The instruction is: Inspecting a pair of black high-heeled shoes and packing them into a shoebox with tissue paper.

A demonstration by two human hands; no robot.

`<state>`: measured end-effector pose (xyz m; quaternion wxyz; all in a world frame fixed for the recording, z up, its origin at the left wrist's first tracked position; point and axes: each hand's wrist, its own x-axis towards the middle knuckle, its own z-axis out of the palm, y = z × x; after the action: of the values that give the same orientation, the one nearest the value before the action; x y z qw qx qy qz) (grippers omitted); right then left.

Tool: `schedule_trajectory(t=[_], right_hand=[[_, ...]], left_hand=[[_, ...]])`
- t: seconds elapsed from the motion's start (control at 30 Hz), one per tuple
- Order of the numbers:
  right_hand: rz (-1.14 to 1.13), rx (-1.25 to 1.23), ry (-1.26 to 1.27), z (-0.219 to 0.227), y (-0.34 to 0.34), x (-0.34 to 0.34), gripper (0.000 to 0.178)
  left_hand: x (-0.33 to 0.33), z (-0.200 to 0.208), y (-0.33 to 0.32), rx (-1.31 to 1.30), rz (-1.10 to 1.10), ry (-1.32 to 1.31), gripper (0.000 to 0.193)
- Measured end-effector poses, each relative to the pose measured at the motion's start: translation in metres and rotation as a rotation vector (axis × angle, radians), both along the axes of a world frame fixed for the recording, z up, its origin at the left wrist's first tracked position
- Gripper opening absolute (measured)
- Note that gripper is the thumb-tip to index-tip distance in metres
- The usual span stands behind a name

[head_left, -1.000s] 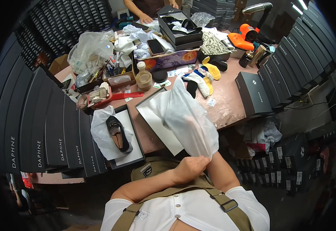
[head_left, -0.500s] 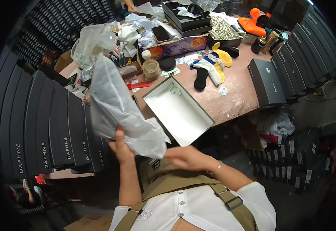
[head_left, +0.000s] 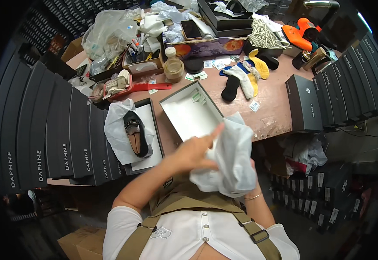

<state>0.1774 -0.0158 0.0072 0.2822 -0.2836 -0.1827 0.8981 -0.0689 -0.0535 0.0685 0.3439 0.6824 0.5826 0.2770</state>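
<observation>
At the tabletop's (head_left: pixel 272 119) near-left edge, a black loafer (head_left: pixel 132 135) with a metal ornament lies on white tissue paper (head_left: pixel 116 125) in an open shoebox (head_left: pixel 154 149); rightward, the left forearm slants up from below, its hand (head_left: pixel 194 152) with index finger stretched forward and thumb spread apart from it, against a crumpled white wrapper (head_left: pixel 232 158). An empty white-lined shoebox tray (head_left: pixel 189 110) lies at the near edge beyond that hand; the wrapper hangs before its right corner; the right forearm rises behind the wrapper, its hand (head_left: pixel 256 187) mostly covered, so I cannot tell how its fingers stand.
</observation>
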Motion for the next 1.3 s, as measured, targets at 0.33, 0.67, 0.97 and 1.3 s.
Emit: schedule_trajectory(t=[0.33, 0.67, 0.97, 1.3], right_hand=[[-0.360, 0.276, 0.101, -0.029, 0.071, 0.060, 0.067], [0.668, 1.408, -0.570, -0.030, 0.106, -0.117, 0.079], [0.906, 1.571, -0.844, 0.076, 0.023, -0.111, 0.053], [0.759, 1.741, -0.994, -0.045, 0.069, -0.119, 0.067]], left_hand=[[-0.049, -0.130, 0.072, -0.038, -0.474, 0.955, 0.032], [-0.127, 0.037, 0.038, 0.938, 0.692, 0.199, 0.042], [-0.061, -0.082, 0.045, 0.321, 0.008, 0.642, 0.016], [-0.077, -0.104, 0.038, -0.035, -0.026, 0.500, 0.036]])
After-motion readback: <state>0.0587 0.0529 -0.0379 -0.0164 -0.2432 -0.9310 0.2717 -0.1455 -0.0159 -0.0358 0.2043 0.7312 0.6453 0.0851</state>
